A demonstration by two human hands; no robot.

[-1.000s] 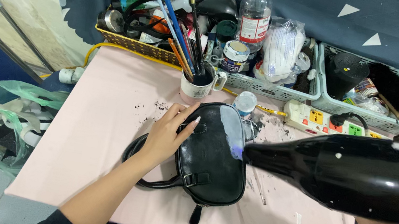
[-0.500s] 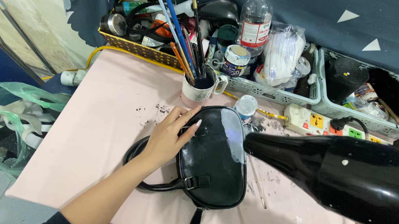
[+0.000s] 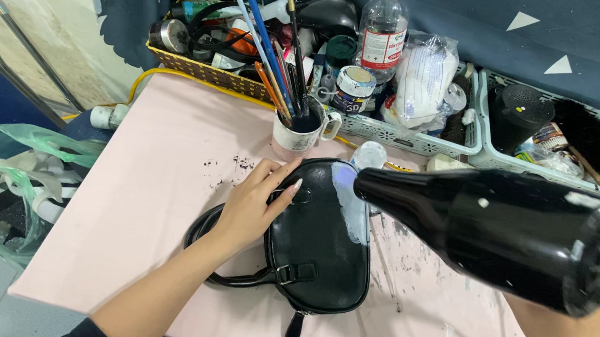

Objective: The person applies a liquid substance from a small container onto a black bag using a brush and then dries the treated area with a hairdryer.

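Black handbag [image 3: 315,247]: mid-worktop [image 3: 144,192], pale patch at 1 o'clock. Left hand [image 3: 254,205] stays flat, fingers spread. Right hand [image 3: 559,334], gripping hair dryer [image 3: 499,228], has brought its nozzle closer; drying under way.

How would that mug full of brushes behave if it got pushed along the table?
The mug probably tips easily: long brushes lean out far above its rim, making it top-heavy. It stands close behind the black handbag, so a shove may knock it against that. The pink table looks smooth, so it might slide first.
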